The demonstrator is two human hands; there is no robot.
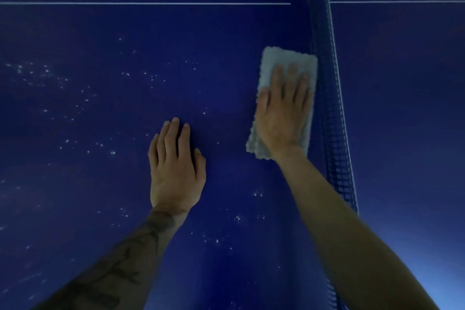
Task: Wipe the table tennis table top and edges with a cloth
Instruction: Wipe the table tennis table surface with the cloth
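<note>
The dark blue table tennis table top [88,33] fills the view, speckled with small white spots on its left and lower parts. A folded pale grey cloth [286,58] lies flat on it, right beside the net. My right hand [284,113] presses flat on the cloth with straight fingers, covering its middle and lower part. My left hand [176,166] rests flat on the bare table surface to the left of the cloth, fingers straight and holding nothing.
The blue mesh net [332,108] with a white top band runs from top to bottom at the right, touching the cloth's right edge. A white centre line [146,3] crosses the table at the far side and continues beyond the net.
</note>
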